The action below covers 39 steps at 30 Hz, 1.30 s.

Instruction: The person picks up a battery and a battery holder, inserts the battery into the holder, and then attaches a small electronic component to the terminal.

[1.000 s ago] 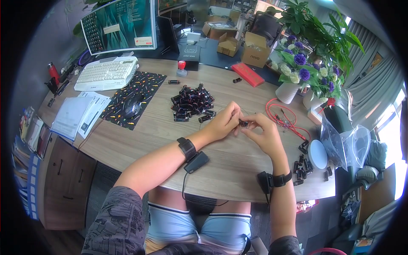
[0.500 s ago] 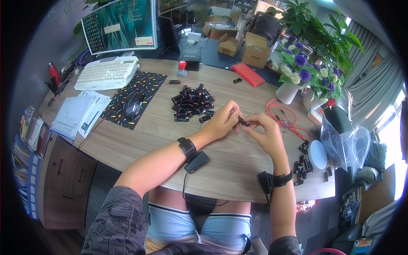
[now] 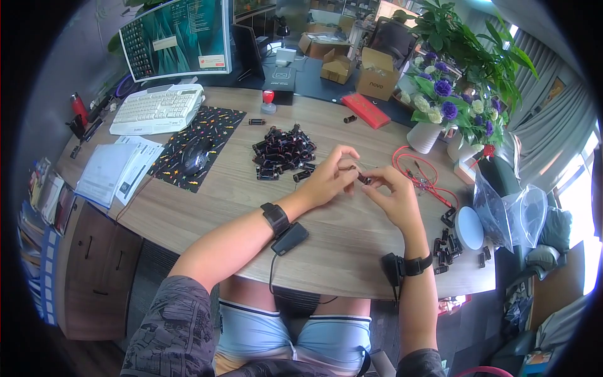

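Pinched between the fingertips of both hands, a small black part [image 3: 363, 179] sits just above the counter [image 3: 339, 239], near its middle and straight ahead of the person. It is short and roughly cylindrical. Its long axis seems to run left to right, from one hand across to the other, though it is too small to be sure.

The right hand [image 3: 394, 196] holds it in a narrow grip of thumb and forefinger at the right end. The left hand [image 3: 328, 179] closes a similar narrow grip on the left end, with the forefinger arched over. Both hands are equally near it, and the part lies in the gap where their fingertips meet.

Behind the left hand, close by, lies a pile of black parts [image 3: 282, 152] of the same kind. A smaller scatter of black parts [image 3: 443, 248] lies near the right wrist, beside a white disc [image 3: 469, 227]. A red wire [image 3: 418, 169] loops on the counter just beyond the right hand.

As for containers, a clear plastic bag [image 3: 512, 213] slumps at the right edge, its contents impossible to tell. A white vase [image 3: 424, 135] holds purple and white flowers. An open cardboard box [image 3: 380, 72] stands further back, its inside hidden. To the left are a mouse [image 3: 196, 154], a keyboard [image 3: 158, 108] and papers [image 3: 116, 169].
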Tool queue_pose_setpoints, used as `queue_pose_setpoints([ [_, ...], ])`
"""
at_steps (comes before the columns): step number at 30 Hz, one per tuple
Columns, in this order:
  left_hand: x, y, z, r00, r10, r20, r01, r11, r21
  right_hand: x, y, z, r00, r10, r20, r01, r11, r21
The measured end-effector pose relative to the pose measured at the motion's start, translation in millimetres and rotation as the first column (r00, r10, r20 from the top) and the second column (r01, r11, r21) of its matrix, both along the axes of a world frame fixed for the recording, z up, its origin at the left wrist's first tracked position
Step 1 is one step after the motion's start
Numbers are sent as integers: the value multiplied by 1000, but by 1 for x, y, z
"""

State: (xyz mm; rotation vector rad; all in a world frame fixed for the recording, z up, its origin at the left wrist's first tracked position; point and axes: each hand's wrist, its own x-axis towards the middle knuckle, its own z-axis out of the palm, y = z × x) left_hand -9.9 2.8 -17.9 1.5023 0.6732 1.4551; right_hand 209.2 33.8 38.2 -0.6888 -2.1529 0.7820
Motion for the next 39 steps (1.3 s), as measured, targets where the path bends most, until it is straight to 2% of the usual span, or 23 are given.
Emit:
queue_pose_setpoints([
  [2, 1, 0, 3, 1000, -11, 6, 11, 1000, 7, -1, 0, 2, 1000, -13, -28, 14, 999, 36],
  [3, 0, 5, 1, 988, 113, -101, -97, 983, 159, -1, 0, 2, 999, -20, -42, 22, 998, 54],
  [5, -2, 13, -4, 889, 389, -242, -242, 847, 473, 1, 1, 2, 999, -36, -34, 38, 997, 70],
  [9, -1, 13, 1, 872, 412, -265, -217, 810, 545, 2, 2, 2, 998, -66, -17, 68, 992, 103],
  [13, -1, 6, 2, 866, 375, -331, -222, 881, 417, 0, 0, 4, 997, -82, -10, 83, 993, 85],
  [17, -1, 3, 5, 889, 325, -323, -202, 911, 360, 0, -3, 8, 994, -108, -2, 108, 994, 26],
  [19, -2, 2, 7, 887, 326, -326, -202, 911, 360, 0, -3, 10, 994, -113, -10, 113, 993, -29],
  [28, -2, 3, 7, 875, 384, -295, -262, 888, 379, 2, 4, 2, 986, -163, -27, 161, 985, -58],
  [39, 0, 3, 7, 837, 444, -320, -284, 852, 440, 0, 3, 1, 983, -162, -81, 167, 984, 54],
])
